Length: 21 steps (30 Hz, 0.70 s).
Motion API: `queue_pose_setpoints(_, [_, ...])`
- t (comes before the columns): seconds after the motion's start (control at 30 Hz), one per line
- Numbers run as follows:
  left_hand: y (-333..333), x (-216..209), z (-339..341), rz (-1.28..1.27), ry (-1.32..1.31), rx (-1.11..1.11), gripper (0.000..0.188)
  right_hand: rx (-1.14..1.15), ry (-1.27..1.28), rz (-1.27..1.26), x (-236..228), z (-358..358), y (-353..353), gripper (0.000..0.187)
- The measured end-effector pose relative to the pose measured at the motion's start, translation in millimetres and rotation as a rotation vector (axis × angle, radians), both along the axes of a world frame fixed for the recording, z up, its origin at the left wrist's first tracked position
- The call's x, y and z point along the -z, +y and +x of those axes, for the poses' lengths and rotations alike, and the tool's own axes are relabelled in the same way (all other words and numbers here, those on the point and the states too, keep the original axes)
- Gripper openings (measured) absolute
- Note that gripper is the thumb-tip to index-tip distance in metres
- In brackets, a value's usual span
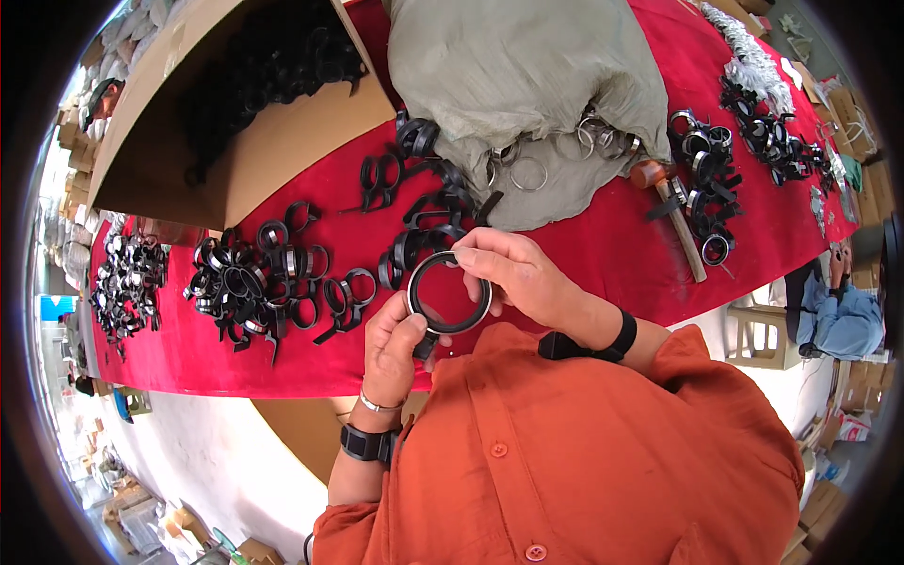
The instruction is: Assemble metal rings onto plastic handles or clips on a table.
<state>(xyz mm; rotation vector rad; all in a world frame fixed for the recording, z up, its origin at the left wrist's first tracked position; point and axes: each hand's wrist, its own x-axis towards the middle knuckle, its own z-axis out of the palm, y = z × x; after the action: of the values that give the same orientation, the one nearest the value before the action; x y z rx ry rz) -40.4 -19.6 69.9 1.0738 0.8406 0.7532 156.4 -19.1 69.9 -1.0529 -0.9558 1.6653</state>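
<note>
Close to my chest, over the table's near edge, I hold a black ring [459, 329] lined with a silver metal band. A short black tab sticks out at its lower left. My left hand [388, 347] grips the ring beside that tab, thumb on top. On the upper right rim, my right hand [513, 275] pinches it between thumb and fingers; some fingertips are hidden behind it. Just beyond lie several loose black rings with tabs [407, 247]. Farther off, a grey cloth sack [527, 75] lies with its mouth open, showing bare silver rings [529, 189].
A cardboard box [282, 141] of black parts stands on the red-covered table [565, 254] at far left. Heaps of black rings [240, 282] lie left, more rings [706, 174] right. A wooden-handled hammer [684, 234] rests near the sack. A person [838, 311] sits at far right near a plastic stool [761, 330].
</note>
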Motion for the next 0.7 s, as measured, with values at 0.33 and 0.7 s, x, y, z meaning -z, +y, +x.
queue_pose_setpoints(0.33, [7,25,-3,-0.160,0.062,-0.188,0.029,-0.173,0.147,-0.164,32,-2,14,0.028])
queue_pose_setpoints(0.7, [60,71,-28,0.064,0.466,-0.298,0.022,-0.145,0.013,-0.252,95,15,33,0.037])
